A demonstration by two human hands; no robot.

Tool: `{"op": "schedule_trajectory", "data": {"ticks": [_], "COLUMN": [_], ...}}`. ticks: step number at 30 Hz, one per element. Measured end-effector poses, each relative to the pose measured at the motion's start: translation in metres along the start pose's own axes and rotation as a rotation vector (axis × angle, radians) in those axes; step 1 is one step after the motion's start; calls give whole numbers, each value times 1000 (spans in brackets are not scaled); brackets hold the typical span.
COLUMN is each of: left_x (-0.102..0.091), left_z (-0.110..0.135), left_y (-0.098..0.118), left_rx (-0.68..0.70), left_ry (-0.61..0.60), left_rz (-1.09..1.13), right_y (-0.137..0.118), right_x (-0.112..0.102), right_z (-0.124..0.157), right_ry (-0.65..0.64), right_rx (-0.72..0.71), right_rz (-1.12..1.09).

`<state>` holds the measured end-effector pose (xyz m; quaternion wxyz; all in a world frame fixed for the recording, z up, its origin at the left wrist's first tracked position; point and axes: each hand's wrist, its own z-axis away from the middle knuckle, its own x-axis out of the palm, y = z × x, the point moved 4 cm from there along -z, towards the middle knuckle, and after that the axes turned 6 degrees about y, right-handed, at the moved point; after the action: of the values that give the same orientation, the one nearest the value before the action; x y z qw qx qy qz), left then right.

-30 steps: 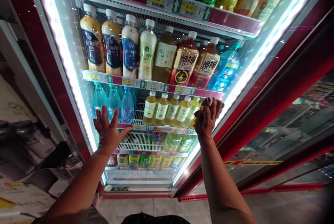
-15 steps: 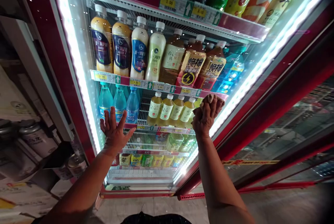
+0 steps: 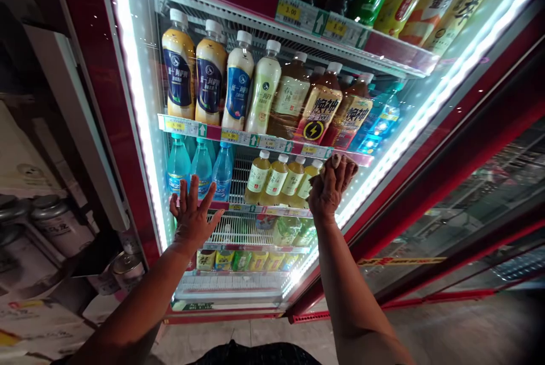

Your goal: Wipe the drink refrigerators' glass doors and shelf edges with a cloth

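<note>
You stand before a tall red-framed drinks fridge lit by white strips down both sides, and both your arms reach up to its glass front. Behind the glass, a red-edged wire shelf with yellow price tags carries a row of white-capped bottles: cream and tan ones with dark blue labels on the left, amber ones with yellow lightning labels on the right. One shelf down stand clear blue water bottles and, beside them, small pale green tea bottles. Outside the fridge, low on your left, sit round grey metal tins.

Your left hand lies flat against the glass, fingers spread wide and holding nothing, in front of the water bottles' shelf edge. Your right hand is higher and nearer the fridge's right side, curled tight around a crumpled brownish cloth. The cloth pokes out above your knuckles and looks pressed to the glass just below the right end of the price-tag shelf, over the last green tea bottle. So the cloth is already in your right hand, up and to the right of the left one, with the two hands well apart across the pane and the unlit lower shelves below both
</note>
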<state>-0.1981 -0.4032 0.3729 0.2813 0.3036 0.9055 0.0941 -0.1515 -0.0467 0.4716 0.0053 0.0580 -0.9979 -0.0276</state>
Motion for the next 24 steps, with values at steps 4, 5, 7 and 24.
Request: {"op": "schedule_trajectory", "data": {"ticks": [4, 5, 7, 24], "left_x": [-6, -8, -14, -44], "left_z": [0, -1, -3, -29], "left_y": [0, 0, 0, -44], "left_rx": [90, 122, 180, 160], "left_ry": [42, 65, 121, 258], "left_rz": [-24, -35, -47, -27], "right_y": [-12, -15, -23, -84], "right_x": [-1, -1, 1, 26], "right_z": [3, 2, -1, 7], "right_ry": [-17, 7, 52, -41], "right_rx": [-25, -17, 1, -10], "right_rz": [-20, -15, -11, -57]}}
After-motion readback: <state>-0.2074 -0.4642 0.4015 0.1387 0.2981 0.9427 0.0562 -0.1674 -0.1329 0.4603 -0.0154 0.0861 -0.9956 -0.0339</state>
